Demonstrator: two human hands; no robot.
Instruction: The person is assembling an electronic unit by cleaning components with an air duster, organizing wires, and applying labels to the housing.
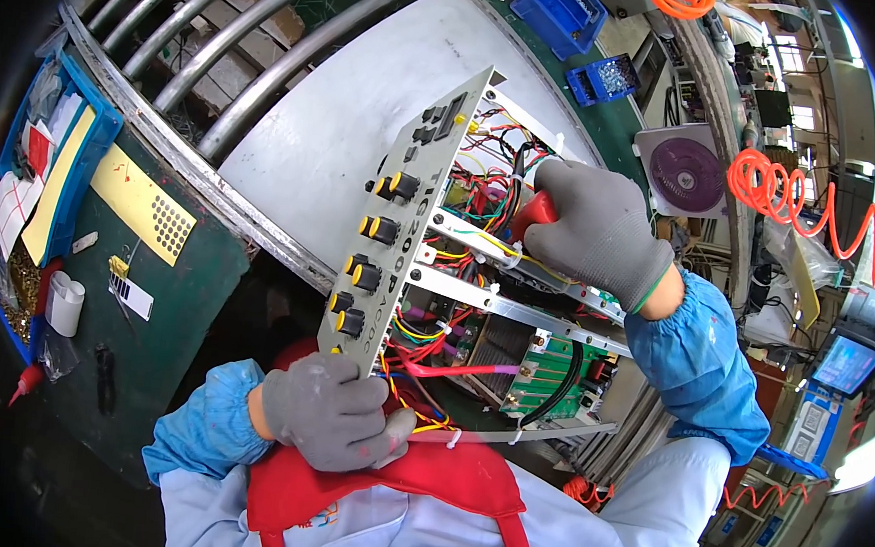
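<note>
An uncovered welding machine lies tilted before me, its grey front panel set with black and yellow knobs. Bundles of coloured wires fill the space behind the panel, and green circuit boards show toward the near side. My right hand, in a grey glove, is closed round the red handle of a tool over the upper wires; the tool's working end is hidden. At the panel's near corner, my gloved left hand is closed with curled fingers beside yellow and red wires. Its grip is hidden.
Metal rollers lie beyond a white board on the bench. Blue bins of small parts stand at the back. On the left are a blue tray, a yellow sheet and pliers. Orange coiled hose hangs right.
</note>
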